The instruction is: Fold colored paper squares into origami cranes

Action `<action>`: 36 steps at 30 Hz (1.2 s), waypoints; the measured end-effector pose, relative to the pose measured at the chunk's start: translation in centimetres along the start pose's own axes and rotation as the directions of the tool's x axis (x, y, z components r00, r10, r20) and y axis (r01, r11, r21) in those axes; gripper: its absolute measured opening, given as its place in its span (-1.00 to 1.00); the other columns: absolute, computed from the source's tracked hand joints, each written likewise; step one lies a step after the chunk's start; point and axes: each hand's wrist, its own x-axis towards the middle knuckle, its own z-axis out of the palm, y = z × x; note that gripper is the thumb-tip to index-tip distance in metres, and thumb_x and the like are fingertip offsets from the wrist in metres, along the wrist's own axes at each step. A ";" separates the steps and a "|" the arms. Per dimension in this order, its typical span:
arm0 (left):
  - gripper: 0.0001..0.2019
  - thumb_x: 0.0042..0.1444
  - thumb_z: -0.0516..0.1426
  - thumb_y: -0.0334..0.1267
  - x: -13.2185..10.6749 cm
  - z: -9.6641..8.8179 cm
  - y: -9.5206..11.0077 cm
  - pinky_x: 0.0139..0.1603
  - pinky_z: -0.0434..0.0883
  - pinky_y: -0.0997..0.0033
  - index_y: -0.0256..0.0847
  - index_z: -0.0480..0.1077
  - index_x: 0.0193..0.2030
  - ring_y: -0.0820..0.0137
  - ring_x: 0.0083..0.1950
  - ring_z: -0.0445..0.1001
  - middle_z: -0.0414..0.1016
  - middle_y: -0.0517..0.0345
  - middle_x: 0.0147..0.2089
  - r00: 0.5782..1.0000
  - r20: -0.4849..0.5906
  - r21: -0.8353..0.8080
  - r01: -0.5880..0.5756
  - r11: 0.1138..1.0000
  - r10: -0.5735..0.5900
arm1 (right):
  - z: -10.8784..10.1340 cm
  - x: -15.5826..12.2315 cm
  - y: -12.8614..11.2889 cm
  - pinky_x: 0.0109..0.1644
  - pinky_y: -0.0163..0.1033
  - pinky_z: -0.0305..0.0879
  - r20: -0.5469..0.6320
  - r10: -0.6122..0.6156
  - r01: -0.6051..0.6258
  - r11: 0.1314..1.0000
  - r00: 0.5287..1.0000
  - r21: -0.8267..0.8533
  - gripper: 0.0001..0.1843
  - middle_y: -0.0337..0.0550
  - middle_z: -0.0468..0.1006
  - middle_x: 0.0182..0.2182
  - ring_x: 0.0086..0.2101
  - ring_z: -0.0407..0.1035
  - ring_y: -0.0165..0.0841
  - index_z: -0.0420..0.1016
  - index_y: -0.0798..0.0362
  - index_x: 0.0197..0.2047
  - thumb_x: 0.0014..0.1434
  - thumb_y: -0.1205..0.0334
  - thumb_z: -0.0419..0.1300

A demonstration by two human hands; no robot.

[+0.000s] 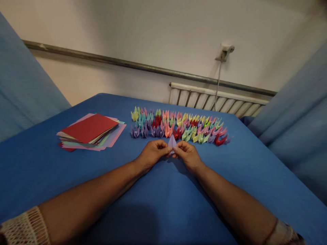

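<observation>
Paper (172, 143), pale purple, folded to a point, caught dead centre between left hand (154, 153) and right hand (189, 154), neither nearer! Pinched at its lower sides by the fingers of both; long axis running away from the body, tip toward paper birds (187, 134) just beyond.

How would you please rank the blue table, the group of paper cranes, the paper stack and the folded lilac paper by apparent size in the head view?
Largest to smallest:
1. Blue table
2. Group of paper cranes, taken together
3. Paper stack
4. Folded lilac paper
</observation>
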 end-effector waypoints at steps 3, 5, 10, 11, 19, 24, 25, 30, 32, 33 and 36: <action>-0.68 -0.12 0.32 -0.08 0.1 0.0 -0.2 -0.44 0.25 0.50 -0.29 0.37 -0.50 0.50 -0.51 0.34 0.42 0.22 -0.55 1.000 0.011 -0.023 0.004 1.000 -0.004 | 0.2 0.0 0.2 -0.50 -0.38 0.24 -0.026 -0.023 0.023 0.999 0.999 -0.032 -0.58 -0.33 0.49 -0.65 -0.61 0.37 -0.49 0.37 0.05 -0.46 -0.07 -0.11 0.37; -0.69 -0.14 0.33 -0.10 0.2 0.0 -0.3 -0.43 0.27 0.50 -0.29 0.36 -0.49 0.50 -0.50 0.36 0.42 0.23 -0.54 1.000 0.018 -0.034 0.013 0.999 -0.012 | 0.4 0.0 0.5 -0.55 -0.39 0.24 -0.057 -0.024 0.022 0.999 0.998 -0.047 -0.56 -0.35 0.48 -0.65 -0.64 0.36 -0.49 0.34 0.04 -0.45 -0.07 -0.14 0.36; -0.72 -0.22 0.35 -0.19 0.2 0.0 -0.2 -0.41 0.27 0.50 -0.29 0.38 -0.44 0.51 -0.48 0.36 0.44 0.25 -0.49 1.000 -0.026 -0.006 0.015 1.000 -0.015 | 0.6 -0.1 1.0 -0.63 -0.41 0.21 -0.067 -0.015 0.014 1.000 0.998 -0.023 -0.57 -0.38 0.48 -0.64 -0.71 0.31 -0.51 0.28 0.02 -0.39 -0.02 -0.13 0.32; -0.72 -0.21 0.35 -0.20 0.1 0.0 -0.1 -0.41 0.26 0.50 -0.29 0.39 -0.45 0.52 -0.48 0.36 0.43 0.25 -0.50 0.999 -0.036 0.004 0.010 1.000 -0.010 | 0.6 -0.1 1.0 -0.63 -0.41 0.22 -0.053 -0.022 0.021 1.000 0.998 -0.016 -0.58 -0.39 0.48 -0.64 -0.70 0.32 -0.51 0.28 0.02 -0.38 -0.02 -0.12 0.32; -0.75 -0.15 0.34 -0.19 0.5 -0.4 -0.2 -0.36 0.31 0.46 -0.30 0.41 -0.47 0.50 -0.46 0.39 0.45 0.20 -0.51 0.999 0.009 -0.103 0.031 0.994 -0.031 | 0.4 0.0 0.9 -0.50 -0.36 0.34 0.031 -0.074 0.073 0.997 0.997 0.029 -0.62 -0.33 0.54 -0.56 -0.61 0.41 -0.48 0.33 0.02 -0.36 -0.02 -0.05 0.36; -0.71 -0.10 0.35 -0.14 0.4 -0.4 -0.4 -0.28 0.36 0.44 -0.31 0.46 -0.34 0.48 -0.38 0.44 0.51 0.15 -0.38 0.995 0.078 -0.159 0.068 0.985 -0.056 | 0.3 0.0 1.1 -0.50 -0.36 0.34 0.005 -0.089 0.089 0.996 0.996 -0.011 -0.64 -0.34 0.52 -0.57 -0.61 0.40 -0.48 0.32 0.01 -0.36 0.01 -0.04 0.34; -0.69 -0.09 0.35 -0.14 0.3 -0.4 -0.3 -0.29 0.35 0.46 -0.30 0.47 -0.27 0.48 -0.37 0.44 0.51 0.15 -0.34 0.994 0.100 -0.152 0.065 0.986 -0.050 | 0.4 -0.1 1.2 -0.49 -0.36 0.34 0.010 -0.091 0.091 0.996 0.996 -0.015 -0.64 -0.34 0.52 -0.57 -0.60 0.40 -0.48 0.32 0.01 -0.35 0.02 -0.04 0.33; -0.67 -0.05 0.34 -0.12 0.0 -0.3 -0.1 -0.39 0.32 0.52 -0.30 0.49 -0.22 0.52 -0.43 0.37 0.45 0.19 -0.41 0.981 0.192 -0.157 0.054 0.986 -0.023 | 0.9 -0.6 1.4 -0.45 -0.35 0.37 0.072 -0.091 0.093 0.995 0.993 -0.019 -0.69 -0.32 0.53 -0.53 -0.56 0.41 -0.48 0.34 0.01 -0.34 0.07 -0.02 0.30; -0.69 -0.04 0.33 -0.10 -0.1 -0.3 -0.1 -0.41 0.32 0.52 -0.33 0.50 -0.29 0.53 -0.46 0.36 0.44 0.18 -0.45 0.988 0.153 -0.167 0.055 0.984 -0.030 | 1.0 -0.8 1.5 -0.44 -0.35 0.36 0.067 -0.088 0.090 0.995 0.994 -0.037 -0.70 -0.32 0.54 -0.52 -0.56 0.42 -0.49 0.35 0.02 -0.34 0.08 -0.01 0.29; -0.70 -0.04 0.33 -0.10 -0.1 -0.3 -0.1 -0.42 0.32 0.52 -0.33 0.51 -0.31 0.53 -0.47 0.36 0.44 0.17 -0.47 0.991 0.131 -0.165 0.059 0.984 -0.037 | 1.0 -0.8 1.6 -0.44 -0.35 0.36 0.056 -0.084 0.087 0.995 0.995 -0.049 -0.69 -0.31 0.55 -0.52 -0.56 0.42 -0.48 0.34 0.02 -0.34 0.07 -0.02 0.30; -0.69 -0.04 0.33 -0.08 -0.2 -0.2 0.0 -0.45 0.33 0.53 -0.34 0.52 -0.35 0.52 -0.50 0.39 0.46 0.14 -0.48 0.994 0.085 -0.159 0.085 0.984 -0.072 | 0.9 -0.6 1.8 -0.44 -0.34 0.36 0.014 -0.063 0.063 0.995 0.998 -0.071 -0.65 -0.29 0.56 -0.54 -0.56 0.45 -0.45 0.33 0.02 -0.37 0.04 -0.05 0.31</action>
